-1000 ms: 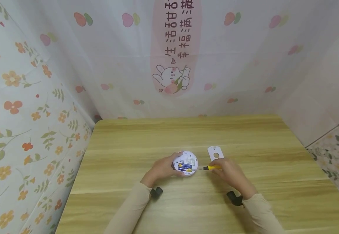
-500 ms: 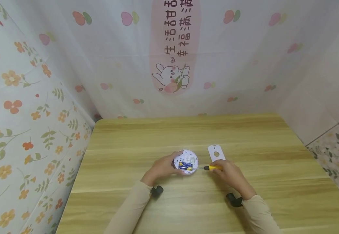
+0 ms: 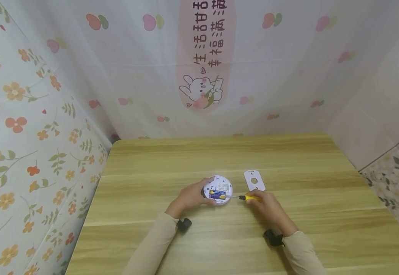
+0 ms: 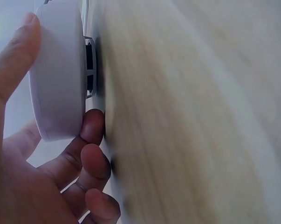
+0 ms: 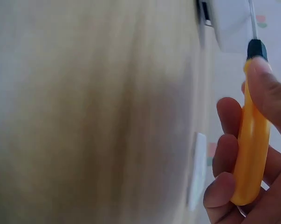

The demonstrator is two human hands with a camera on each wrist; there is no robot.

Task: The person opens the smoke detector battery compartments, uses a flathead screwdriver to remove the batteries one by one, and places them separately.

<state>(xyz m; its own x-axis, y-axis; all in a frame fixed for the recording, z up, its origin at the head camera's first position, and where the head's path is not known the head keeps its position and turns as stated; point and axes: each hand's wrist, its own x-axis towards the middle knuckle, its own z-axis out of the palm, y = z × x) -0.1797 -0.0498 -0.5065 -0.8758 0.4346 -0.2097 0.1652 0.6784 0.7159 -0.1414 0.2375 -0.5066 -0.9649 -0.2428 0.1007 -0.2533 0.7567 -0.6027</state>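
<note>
A round white smoke alarm [image 3: 224, 181] is held back side up in the left hand [image 3: 193, 194], with the thumb and fingers around its left side. The left wrist view shows the thumb on the alarm's side [image 4: 61, 70] and fingertips under it, its vented front toward the table. Blue-and-yellow batteries [image 3: 217, 194] lie in the open compartment on its back. The right hand [image 3: 267, 205] grips the yellow handle [image 5: 252, 149] of a screwdriver [image 3: 251, 197]. Its metal shaft points left, and the tip meets the right end of the batteries.
A white mounting plate [image 3: 249, 178] with a round hole lies on the wooden table [image 3: 172, 160] just beyond the right hand. Patterned curtains [image 3: 134, 68] hang behind and to the left of the table. Each wrist bears a black camera mount [image 3: 184, 225].
The screwdriver tip has shifted slightly, from over the lower battery toward the batteries' right end. The right hand has moved a little with it, while the left hand keeps its hold.
</note>
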